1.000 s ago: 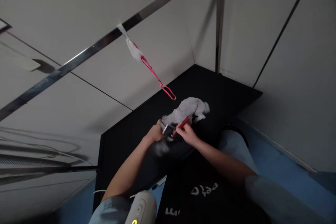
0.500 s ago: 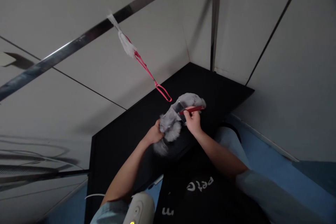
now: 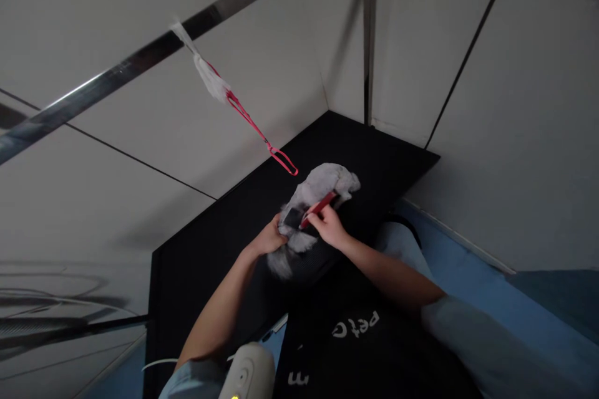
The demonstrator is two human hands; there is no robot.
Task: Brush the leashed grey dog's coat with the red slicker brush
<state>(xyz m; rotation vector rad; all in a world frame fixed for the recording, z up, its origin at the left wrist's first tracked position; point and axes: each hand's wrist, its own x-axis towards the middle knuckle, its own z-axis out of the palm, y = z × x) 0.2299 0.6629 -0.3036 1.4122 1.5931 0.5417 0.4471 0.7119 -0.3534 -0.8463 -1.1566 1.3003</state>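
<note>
A small grey-and-white furry animal that looks like a dog (image 3: pixel 322 179) is on the black table (image 3: pixel 187 262). My left hand (image 3: pixel 268 239) grips its left end in the picture, with the fingers partly sunk in the fur. In my right hand (image 3: pixel 331 226) is a slicker brush (image 3: pixel 319 207), held by its red handle. The brush's dark, flat head lies against the fur close to my left hand. Both hands hide part of the animal's near side, and a fluffy tuft hangs below my left hand.
Above the table a metal bar (image 3: pixel 126 68) runs across, with a pink loop leash (image 3: pixel 248 118) hanging from it near the animal. Pale walls stand behind and to the right. A white device (image 3: pixel 248 371) sits at the bottom, beside my black apron (image 3: pixel 355 361).
My right hand has moved the brush left and down along the fur, towards my left hand, and the handle has tilted more steeply. The whole view has shifted slightly.
</note>
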